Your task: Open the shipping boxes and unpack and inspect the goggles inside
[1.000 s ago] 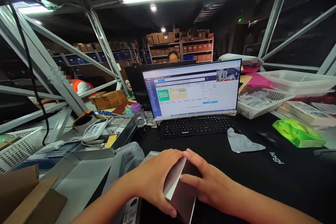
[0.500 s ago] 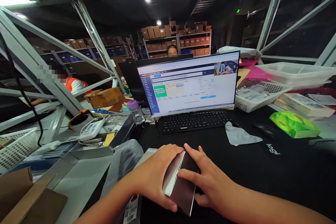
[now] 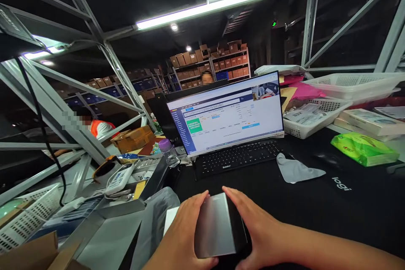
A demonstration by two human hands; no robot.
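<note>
Between my two hands is a small box with a shiny silver-grey face and a dark side, held tilted above the black desk mat. My left hand wraps its left side, the thumb along the lower edge. My right hand grips the dark right side, fingers along the far edge and thumb below. Part of a white item shows behind my left hand. Left of it lies a clear plastic bag.
A monitor stands behind a black keyboard. A grey cloth and a green packet lie to the right, near white baskets. On the left are a grey tray, a purple-lidded bottle and an open carton.
The box has turned so its silver face shows wider. My right fingers have shifted from across its dark face to its right side. The head view has tilted.
</note>
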